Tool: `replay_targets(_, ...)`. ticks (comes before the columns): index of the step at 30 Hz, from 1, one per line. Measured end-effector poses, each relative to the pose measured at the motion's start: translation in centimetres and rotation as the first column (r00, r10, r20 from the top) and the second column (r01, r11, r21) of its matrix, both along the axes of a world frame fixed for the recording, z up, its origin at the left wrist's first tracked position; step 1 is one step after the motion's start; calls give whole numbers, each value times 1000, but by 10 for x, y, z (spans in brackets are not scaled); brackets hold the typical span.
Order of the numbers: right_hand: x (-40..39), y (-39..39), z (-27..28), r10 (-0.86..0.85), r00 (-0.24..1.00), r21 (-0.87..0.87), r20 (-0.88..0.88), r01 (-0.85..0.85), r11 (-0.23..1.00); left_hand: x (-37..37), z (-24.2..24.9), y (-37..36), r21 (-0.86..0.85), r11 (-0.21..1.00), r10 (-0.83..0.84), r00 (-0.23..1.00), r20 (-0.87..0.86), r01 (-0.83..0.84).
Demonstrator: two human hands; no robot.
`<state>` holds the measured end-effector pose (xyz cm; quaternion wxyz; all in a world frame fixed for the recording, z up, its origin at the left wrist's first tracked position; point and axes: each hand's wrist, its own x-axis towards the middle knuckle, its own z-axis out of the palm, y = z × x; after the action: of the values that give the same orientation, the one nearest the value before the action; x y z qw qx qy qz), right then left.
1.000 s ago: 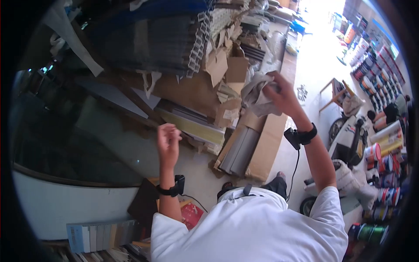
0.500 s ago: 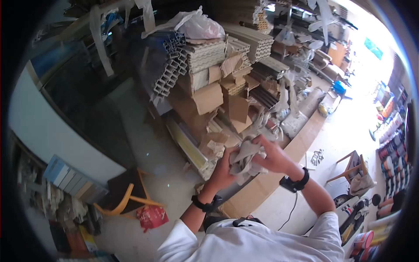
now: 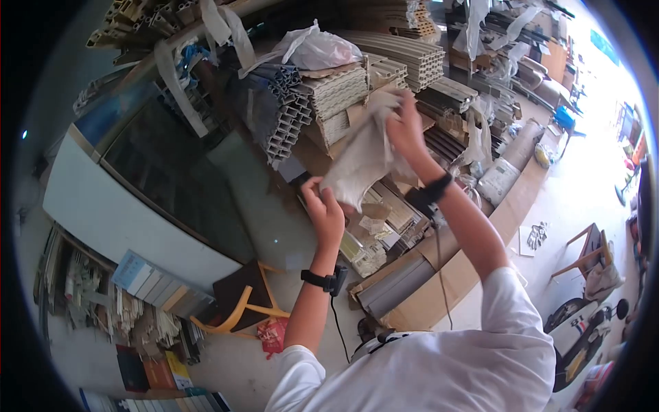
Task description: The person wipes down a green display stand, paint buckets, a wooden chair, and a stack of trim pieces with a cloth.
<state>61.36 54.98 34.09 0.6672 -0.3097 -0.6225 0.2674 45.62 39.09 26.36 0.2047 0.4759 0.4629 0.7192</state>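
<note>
A light grey-beige cloth point(image 3: 360, 161) is spread between my two hands, in front of the stacked profiles. My left hand point(image 3: 327, 214) is closed on its lower left end, with thumb and fingers near the edge. Higher up and to the right, my right hand point(image 3: 408, 132) grips the upper end, slightly smeared by motion. The cloth hangs in loose folds and hides part of the cardboard behind it. Each wrist wears a black strap with a small box, and a cable runs down from each.
Bundles of hollow profiles point(image 3: 288, 113) and a white plastic bag point(image 3: 319, 49) are piled ahead. A long cardboard box point(image 3: 439, 299) lies below them. Left stand a wooden chair point(image 3: 237, 312) and a glass panel; right are another chair point(image 3: 590, 257) and patterned gloves point(image 3: 537, 235) on the floor.
The cloth was bunched up between both hands and is now opened out. My right hand has gone up, while my left hand has moved left and the hands are farther apart. The view has shifted.
</note>
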Motion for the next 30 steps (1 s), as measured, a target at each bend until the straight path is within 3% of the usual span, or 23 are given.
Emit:
replay_targets(1,-18,-3,14,0,1000,123,-6,1,992,-4,7,4,-55,994,-96,994,53,99)
replay_targets(2,-34,-6,26,4,1000,242,-10,-1,970,-7,6,11,-2,998,-63,997,52,64)
replay_targets(4,-65,4,31,42,995,298,90,-67,952,-14,7,21,107,994,9,998,56,-15)
replay_targets(5,-74,7,30,62,988,322,141,-105,941,-18,13,17,97,995,-32,996,80,24)
replay_targets(8,-90,10,25,46,976,264,212,-102,959,-44,-4,30,196,981,6,1000,-28,0)
replay_targets(9,-94,19,15,-4,977,326,211,-66,943,-48,-7,29,169,986,-2,999,-53,11)
replay_targets(11,-99,27,-14,-28,982,263,189,-23,965,-54,-13,29,118,993,-18,995,-98,29)
replay_targets(13,-101,29,-39,-10,982,118,189,-12,993,-56,-19,25,-74,993,-94,995,-21,92)
replay_targets(15,-99,37,-65,12,963,121,268,-46,992,-68,-52,36,-245,952,-152,979,136,182)
replay_targets(18,-94,28,-85,54,942,-33,331,-45,998,-74,-46,24,-401,889,-120,958,260,220)
replay_targets(19,-93,21,-79,69,948,-57,311,-54,997,-83,-45,24,-354,904,-129,942,311,241)
replay_targets(21,-87,0,-56,161,947,-136,277,-127,982,-83,-23,8,-179,978,-49,955,292,105)
replay_targets(22,-86,-13,-45,184,954,-67,236,-173,983,-88,-15,3,-60,998,-8,933,361,32)
replay_targets(24,-88,-36,-25,228,960,78,160,-243,967,-99,13,-11,138,981,89,945,315,-139)
replay_targets(25,-90,-47,-15,220,962,116,163,-240,964,-103,26,-14,259,947,103,946,309,-188)
replay_targets(26,-94,-59,-7,212,963,154,166,-238,959,-99,43,-14,308,884,229,900,370,-352)
replay_targets(27,-98,-66,-3,206,964,191,171,-237,952,-113,50,-12,455,847,234,961,149,-276)
replay_targets(30,-108,-76,-13,307,933,197,190,-342,919,-135,61,2,470,819,482,840,-249,-330)
